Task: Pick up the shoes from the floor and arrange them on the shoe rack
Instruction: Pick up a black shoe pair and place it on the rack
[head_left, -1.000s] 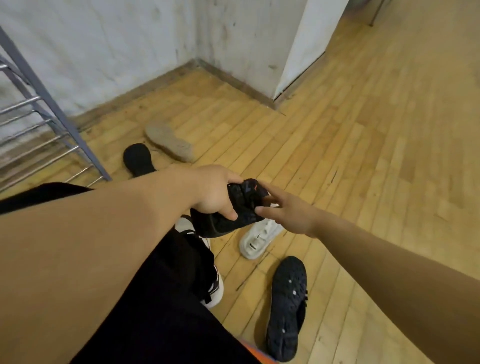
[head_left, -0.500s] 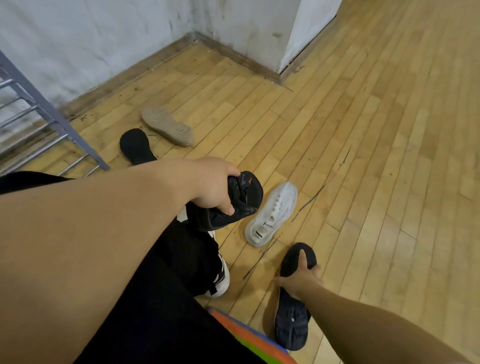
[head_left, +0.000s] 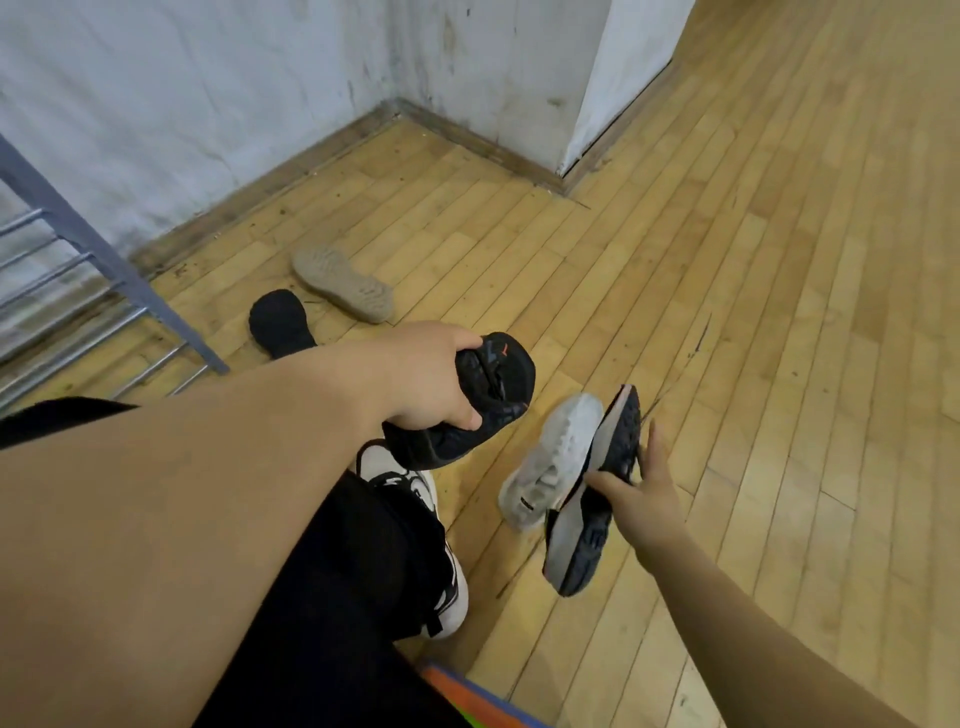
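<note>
We grip one black shoe (head_left: 467, 400) in our left hand (head_left: 431, 376) and its dark mate (head_left: 597, 499) in our right hand (head_left: 636, 493), while the shoe rack (head_left: 78, 291) waits upper left, nearer our left hand.

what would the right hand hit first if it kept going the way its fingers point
Likely nothing but bare wooden floor. The right hand, holding a dark sneaker, points up and away across open boards. The white shoe lies just to its left, off that line, though depth is unclear.

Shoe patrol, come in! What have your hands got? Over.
Left hand grips black knit shoe. Right hand grips black grey-soled shoe. White shoe, tan shoe on floor. Over.
</note>
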